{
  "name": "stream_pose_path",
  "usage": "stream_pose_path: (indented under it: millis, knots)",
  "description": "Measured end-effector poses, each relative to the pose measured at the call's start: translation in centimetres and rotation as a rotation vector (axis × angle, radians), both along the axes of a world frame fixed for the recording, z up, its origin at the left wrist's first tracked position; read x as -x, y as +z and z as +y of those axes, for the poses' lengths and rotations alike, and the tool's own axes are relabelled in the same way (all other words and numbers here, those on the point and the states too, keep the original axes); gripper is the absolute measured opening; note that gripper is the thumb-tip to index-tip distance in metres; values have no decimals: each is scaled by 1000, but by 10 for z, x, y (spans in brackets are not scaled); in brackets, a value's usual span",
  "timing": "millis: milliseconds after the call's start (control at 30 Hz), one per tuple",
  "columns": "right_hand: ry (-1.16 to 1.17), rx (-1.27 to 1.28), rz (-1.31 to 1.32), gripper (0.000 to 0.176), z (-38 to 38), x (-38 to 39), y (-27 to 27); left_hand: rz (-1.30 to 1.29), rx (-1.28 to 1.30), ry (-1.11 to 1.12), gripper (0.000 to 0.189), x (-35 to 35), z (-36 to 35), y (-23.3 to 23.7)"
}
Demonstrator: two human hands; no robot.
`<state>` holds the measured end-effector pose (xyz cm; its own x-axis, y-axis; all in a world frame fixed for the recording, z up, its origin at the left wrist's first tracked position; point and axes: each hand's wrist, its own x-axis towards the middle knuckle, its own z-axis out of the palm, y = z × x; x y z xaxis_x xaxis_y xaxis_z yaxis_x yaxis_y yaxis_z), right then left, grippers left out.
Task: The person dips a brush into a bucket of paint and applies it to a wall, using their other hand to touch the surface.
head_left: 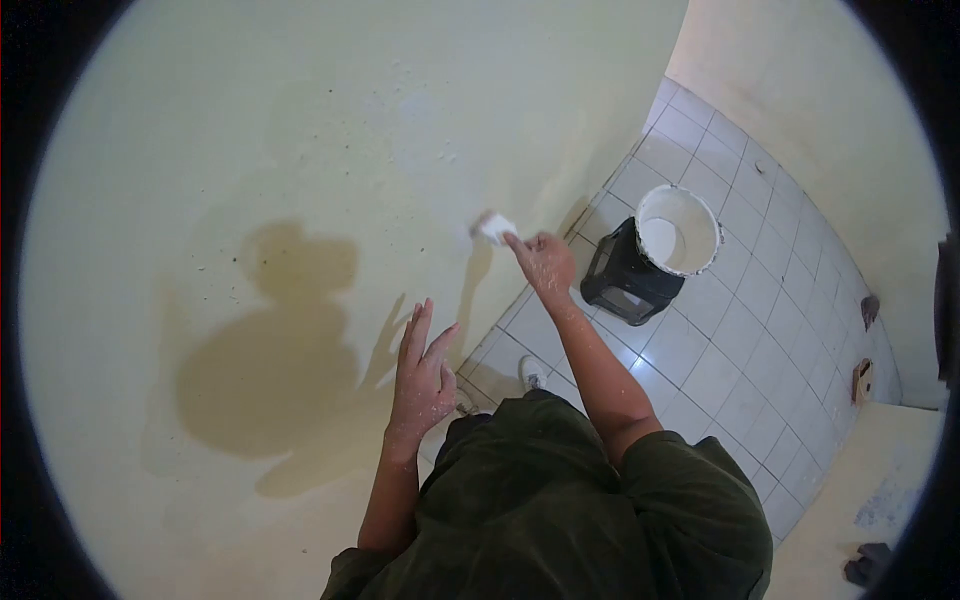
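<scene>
My right hand (547, 264) is closed around a small paintbrush (495, 228), whose head is white and slightly blurred. The brush's tip is at the pale wall (410, 190), beside a whiter patch; whether it touches cannot be made out. Empty and with fingers apart, my left hand (421, 385) is raised close to the same wall, lower down. White specks dot both hands and forearms. To the right of my right hand, a white bucket (678, 228) with a paint-smeared rim contains white paint and rests on a black stool (628, 278).
White floor tiles (735, 330) stretch to the right of the wall. My shoe (532, 373) stands near its foot. A brownish object (862, 381) and a dark lump (870, 311) lie by the far edge. Dark cloth-like stuff (868, 565) is at lower right.
</scene>
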<state>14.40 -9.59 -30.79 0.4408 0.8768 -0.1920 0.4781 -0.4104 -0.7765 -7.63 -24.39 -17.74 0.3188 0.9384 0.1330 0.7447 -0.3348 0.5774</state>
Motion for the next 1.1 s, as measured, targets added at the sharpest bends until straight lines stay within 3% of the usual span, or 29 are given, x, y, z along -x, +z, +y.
stream_pose_path:
  millis: [33,200,333,500,667,733,833,933,1100]
  knots:
    - [-7,-12,53,57,2,-4,35,-12,12,-2,60,-1,0,-1]
    - [40,-543,605,51,13,-15,124,-41,22,-5,60,-8,4,-3]
    - [97,-650,736,54,24,-1,122,-55,11,-18,59,-15,11,-3]
    - [45,-367,444,55,21,7,-26,-58,-1,-8,60,-12,9,0]
    - [138,102,96,54,-24,-4,-160,-48,55,0,58,-10,0,2]
    - [168,232,-6,56,-42,-16,-194,-43,56,-3,58,-10,0,3]
    - [131,266,-25,56,-46,-20,-203,-30,53,-3,57,-9,-1,8]
    - [59,171,13,53,-15,-17,-143,-22,55,11,57,-7,0,8]
    - [97,-82,80,55,24,-27,53,-49,43,2,58,-7,1,5]
